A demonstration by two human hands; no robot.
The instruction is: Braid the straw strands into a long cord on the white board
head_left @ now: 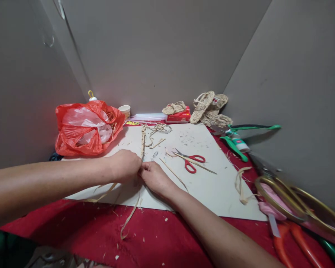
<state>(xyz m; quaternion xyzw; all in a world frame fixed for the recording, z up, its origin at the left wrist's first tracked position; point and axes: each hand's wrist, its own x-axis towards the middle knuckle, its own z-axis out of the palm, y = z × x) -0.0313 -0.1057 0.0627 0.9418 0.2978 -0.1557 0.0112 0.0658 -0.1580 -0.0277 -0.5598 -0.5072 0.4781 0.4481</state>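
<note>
My left hand (pixel 127 165) and my right hand (pixel 154 178) meet at the near end of a pale straw braid (pixel 143 141). Both hands are closed, with the fingers pinched on the straw and partly hidden. From there the braid runs away from me towards a coil of cord (pixel 163 128). Below the hands a loose straw strand (pixel 131 216) hangs over the board's front edge. To the right of my right hand lie red-handled scissors (pixel 190 163), spread apart, with a pointed straw sliver (pixel 198 163) across them.
A white board (pixel 212 193) lies on a red cloth (pixel 153 238). Around it are a red plastic bag (pixel 91 128), a paper cup (pixel 125 111), a red box (pixel 178 116), woven straw sandals (pixel 202 107), green-handled pliers (pixel 234 149) and large brass-coloured scissors (pixel 284 201). Grey walls enclose the space.
</note>
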